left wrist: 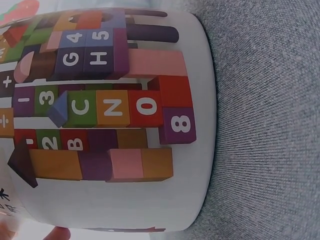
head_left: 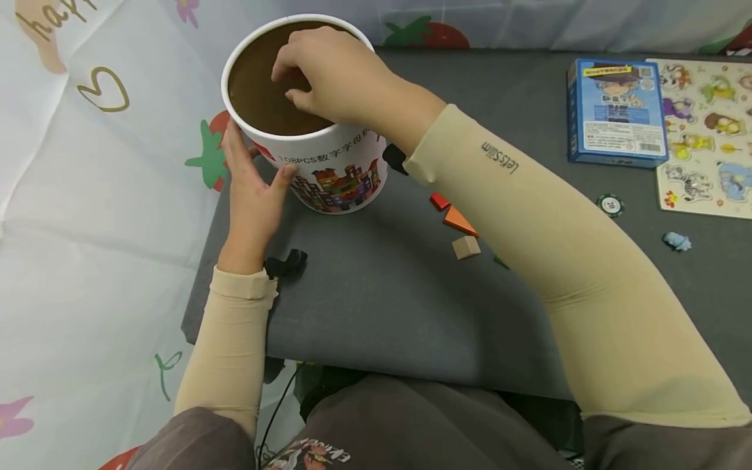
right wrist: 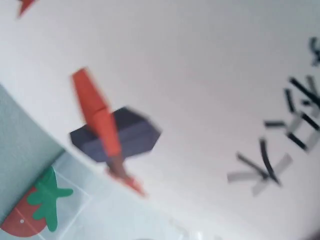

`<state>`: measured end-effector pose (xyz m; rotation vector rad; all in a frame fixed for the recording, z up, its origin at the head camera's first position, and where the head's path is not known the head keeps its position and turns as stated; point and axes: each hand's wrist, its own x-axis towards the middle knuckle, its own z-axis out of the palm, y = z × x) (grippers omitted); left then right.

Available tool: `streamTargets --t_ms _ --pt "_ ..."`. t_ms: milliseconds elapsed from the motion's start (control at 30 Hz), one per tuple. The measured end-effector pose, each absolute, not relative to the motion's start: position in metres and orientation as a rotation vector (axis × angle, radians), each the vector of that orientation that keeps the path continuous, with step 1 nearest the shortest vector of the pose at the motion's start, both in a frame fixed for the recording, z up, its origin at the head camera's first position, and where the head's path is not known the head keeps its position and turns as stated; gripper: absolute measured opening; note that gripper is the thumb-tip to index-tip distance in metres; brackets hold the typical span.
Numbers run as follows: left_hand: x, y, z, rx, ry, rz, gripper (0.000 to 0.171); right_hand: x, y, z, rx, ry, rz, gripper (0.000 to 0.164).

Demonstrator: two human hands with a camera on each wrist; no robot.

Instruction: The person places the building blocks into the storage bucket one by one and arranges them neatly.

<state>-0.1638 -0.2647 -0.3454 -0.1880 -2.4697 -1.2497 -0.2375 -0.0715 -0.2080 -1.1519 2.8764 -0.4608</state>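
A white paper bucket [head_left: 311,134] with a brown inside and printed colour blocks stands on the grey table. My left hand [head_left: 252,189] grips its left side, thumb on the front and fingers round the wall. Over the open top hangs my right hand [head_left: 335,75], its fingers loosely bent and apart from the thumb, nothing showing between them. Printed letter and number blocks on the bucket wall [left wrist: 115,195] fill the left wrist view, with a fingertip [left wrist: 57,234] at the lower edge. The right wrist view shows the bucket's white side [right wrist: 210,90], blurred.
Right of the bucket lie a red block [head_left: 439,201], an orange triangle [head_left: 460,220], a wooden cube [head_left: 467,247] and a green piece [head_left: 501,262]. Farther right are a chip [head_left: 611,205], a blue figurine [head_left: 677,241], a blue box [head_left: 617,111] and an animal puzzle board [head_left: 693,207].
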Motion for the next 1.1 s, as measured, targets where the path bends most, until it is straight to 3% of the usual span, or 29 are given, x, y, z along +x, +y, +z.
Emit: streamTargets --t_ms 367,767,1100 --pt "-0.164 -0.265 -0.350 -0.156 -2.468 -1.234 0.112 -0.187 0.003 -0.228 -1.258 2.967 -1.125 0.024" --pt "-0.166 -0.264 -0.353 -0.198 -2.427 -1.239 0.112 -0.144 0.106 -0.309 -0.796 2.900 -1.178 0.020" --pt "-0.170 -0.260 -0.356 -0.215 -2.402 -1.246 0.115 -0.112 0.168 -0.363 -0.339 2.853 -0.964 0.030"
